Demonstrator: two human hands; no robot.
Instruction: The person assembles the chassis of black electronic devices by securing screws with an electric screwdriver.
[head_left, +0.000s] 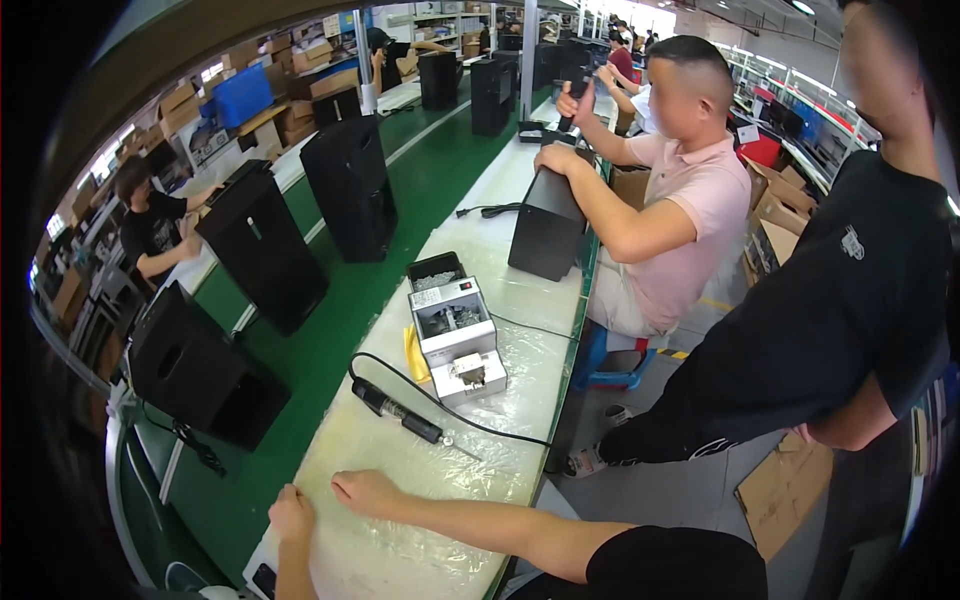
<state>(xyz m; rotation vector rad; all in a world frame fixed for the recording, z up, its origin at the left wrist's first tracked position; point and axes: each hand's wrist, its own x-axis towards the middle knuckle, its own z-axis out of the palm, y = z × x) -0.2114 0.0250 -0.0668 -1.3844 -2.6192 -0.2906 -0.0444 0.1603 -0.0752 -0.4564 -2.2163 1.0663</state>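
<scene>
My left hand [291, 513] is closed at the left edge of the plastic-covered bench [450, 540], and I see nothing in it. Just to its right my right hand [366, 494] rests on the bench in a loose fist, apart from the left. Beyond the right hand lies a black electric screwdriver [398, 412], its bit pointing right and its cord looping behind it. Farther back stands a grey screw feeder [455, 325] with screws in its tray. A black bin [436, 270] of small parts adjoins its far end. Something yellow [414, 352] sits beside the feeder.
Black speaker cabinets [262, 245] stand along the green conveyor [330, 300] to the left. Farther up my bench, a co-worker in pink [690, 200] handles a black cabinet [548, 225]. A person in black [800, 290] stands at the right. A phone [264, 578] lies by my left forearm.
</scene>
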